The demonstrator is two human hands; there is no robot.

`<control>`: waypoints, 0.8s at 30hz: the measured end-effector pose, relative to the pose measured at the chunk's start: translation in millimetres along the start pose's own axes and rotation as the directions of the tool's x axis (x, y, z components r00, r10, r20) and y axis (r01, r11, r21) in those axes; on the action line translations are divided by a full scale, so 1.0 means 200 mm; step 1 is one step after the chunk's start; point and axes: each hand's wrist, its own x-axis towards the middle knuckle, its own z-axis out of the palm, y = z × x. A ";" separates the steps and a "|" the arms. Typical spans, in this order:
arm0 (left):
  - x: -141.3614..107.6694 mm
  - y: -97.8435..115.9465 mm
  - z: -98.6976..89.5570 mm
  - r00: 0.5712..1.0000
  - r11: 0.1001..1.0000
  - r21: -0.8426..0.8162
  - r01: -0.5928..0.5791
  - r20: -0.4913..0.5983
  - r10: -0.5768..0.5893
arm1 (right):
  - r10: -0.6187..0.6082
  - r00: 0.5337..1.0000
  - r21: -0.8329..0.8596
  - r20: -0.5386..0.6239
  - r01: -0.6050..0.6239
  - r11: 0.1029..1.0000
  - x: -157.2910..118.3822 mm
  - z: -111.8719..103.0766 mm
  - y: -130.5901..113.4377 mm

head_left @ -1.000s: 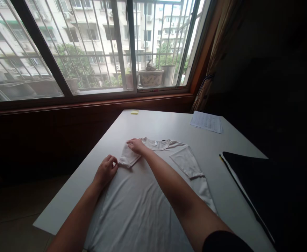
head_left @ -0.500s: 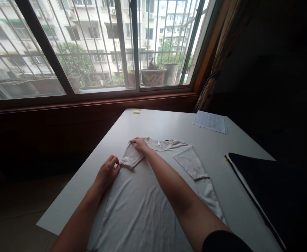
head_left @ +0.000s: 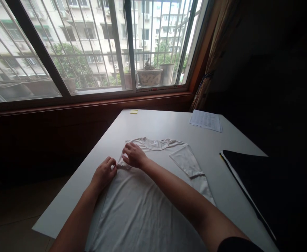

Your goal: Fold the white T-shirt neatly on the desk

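A white T-shirt (head_left: 148,203) lies spread on the white table, its neckline toward the window and its right sleeve folded inward over the body. My left hand (head_left: 105,173) is at the shirt's left edge, thumb and forefinger pinched on the fabric by the left sleeve's hem. On top of that left sleeve rests my right hand (head_left: 134,155), fingers apart and slightly curled, palm down. It partly covers the sleeve.
A yellow sticky note (head_left: 134,111) is near the far edge of the table (head_left: 64,199). Printed papers (head_left: 206,120) lie at the far right. A dark folded item (head_left: 255,182) with a light edge sits on the right. Beyond stands a barred window.
My right hand has moved from the shoulder end of the left sleeve down toward me, over the sleeve, and its fingers have spread. My left hand keeps its place at the hem. The view has shifted slightly.
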 end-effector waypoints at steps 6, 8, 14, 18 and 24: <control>0.00 -0.01 0.01 1.000 0.999 -0.022 0.023 -0.020 -0.023 | -0.163 0.981 -0.091 0.103 0.173 0.981 -0.19 -0.04 -0.10; 0.00 0.00 0.01 0.999 0.999 -0.018 0.028 -0.025 -0.028 | -0.128 0.987 -0.136 0.101 0.142 0.981 -0.21 -0.05 -0.12; 0.00 0.01 0.00 0.999 0.999 -0.005 0.033 -0.036 -0.034 | -0.174 0.983 -0.202 0.059 0.183 0.962 -0.22 -0.09 -0.16; 0.00 0.01 0.00 0.999 1.000 0.010 0.029 -0.043 -0.028 | -0.218 0.969 -0.166 0.119 0.235 0.958 -0.25 -0.09 -0.16; 0.01 0.01 0.00 0.997 1.000 0.024 0.010 -0.077 -0.008 | -0.217 0.972 -0.046 0.093 0.222 0.974 -0.32 -0.04 -0.15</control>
